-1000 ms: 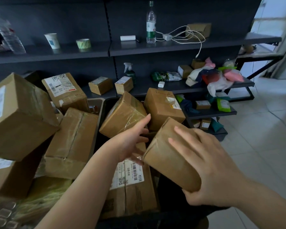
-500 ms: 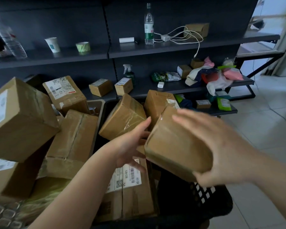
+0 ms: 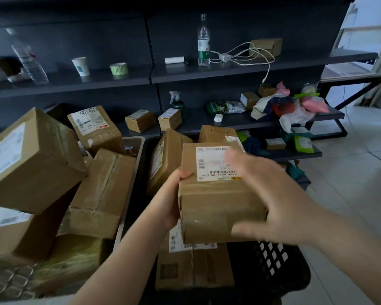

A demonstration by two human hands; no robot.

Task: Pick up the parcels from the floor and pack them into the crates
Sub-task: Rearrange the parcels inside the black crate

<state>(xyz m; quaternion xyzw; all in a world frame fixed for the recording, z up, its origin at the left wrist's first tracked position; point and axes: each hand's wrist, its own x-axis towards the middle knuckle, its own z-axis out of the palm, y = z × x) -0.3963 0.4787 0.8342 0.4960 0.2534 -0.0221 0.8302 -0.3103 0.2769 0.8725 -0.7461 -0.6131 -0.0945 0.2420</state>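
Observation:
A brown taped parcel (image 3: 213,201) with a white shipping label on top sits over the black lattice crate (image 3: 270,260). My left hand (image 3: 172,194) grips its left edge, thumb on top. Blurred and with fingers spread, my right hand (image 3: 279,201) hovers over the parcel's right side. Under the parcel lies a flat labelled parcel (image 3: 194,267). Two more parcels (image 3: 165,159) lean at the back of the black crate. To the left, a grey crate (image 3: 139,140) is heaped with several large parcels (image 3: 101,194).
Dark metal shelves (image 3: 229,69) stand right behind the crates with a water bottle (image 3: 203,42), cables, small boxes and bags of clothes (image 3: 290,108). Pale tiled floor (image 3: 350,183) opens to the right.
The parcel has turned label-up and moved left over the black crate. My left hand closed on its left edge. My right hand has loosened and spread its fingers.

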